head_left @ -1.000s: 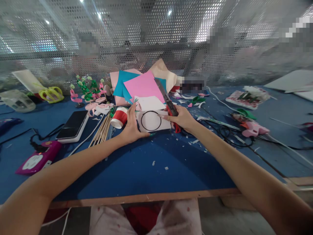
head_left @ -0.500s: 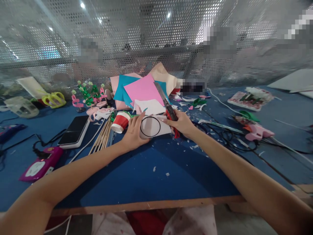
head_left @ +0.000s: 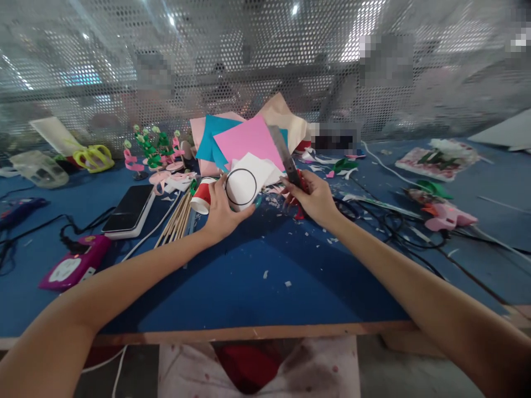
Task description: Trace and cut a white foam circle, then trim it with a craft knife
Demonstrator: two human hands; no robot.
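Note:
My left hand (head_left: 222, 213) is closed on a piece of white paper (head_left: 241, 189) that carries a black drawn circle. Its thumb lies along the paper's lower edge and the other fingers are at the left side. Beside those fingers a red and white paper cup (head_left: 202, 196) lies tilted, partly covered by them. To the right, my right hand (head_left: 313, 199) grips scissors (head_left: 287, 157) with red and black handles. Their grey blades point up and away, look closed and stand apart from the held paper. Part of the handles is hidden by my fingers.
Pink and blue paper sheets (head_left: 249, 141) lie behind my hands. Wooden sticks (head_left: 174, 221), a black-topped white device (head_left: 130, 210) and a purple power strip (head_left: 77, 262) are on the left. Paper scraps, black cables (head_left: 392, 229) and a pink glue gun (head_left: 450, 215) lie right.
The white paper has turned in my left hand and shifted left and up. The scissors, near its right edge before, now stand farther from it. The whole view has shifted slightly.

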